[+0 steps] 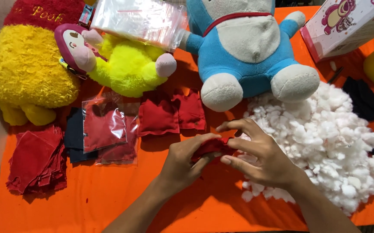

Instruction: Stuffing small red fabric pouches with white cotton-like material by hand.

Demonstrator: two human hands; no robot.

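My left hand (186,160) and right hand (262,155) are both pinched on a small red fabric pouch (210,146), held just above the orange tablecloth (109,198); my right fingers (239,126) curl over its open end. Touching my right hand lies the heap of white stuffing (329,138). If my pinch slackens, I think the pouch could gape and spill its fill. Loose tufts could also cling to the finished red pouches (172,113) beside the bagged ones (105,127), below the blue plush toy (243,47).
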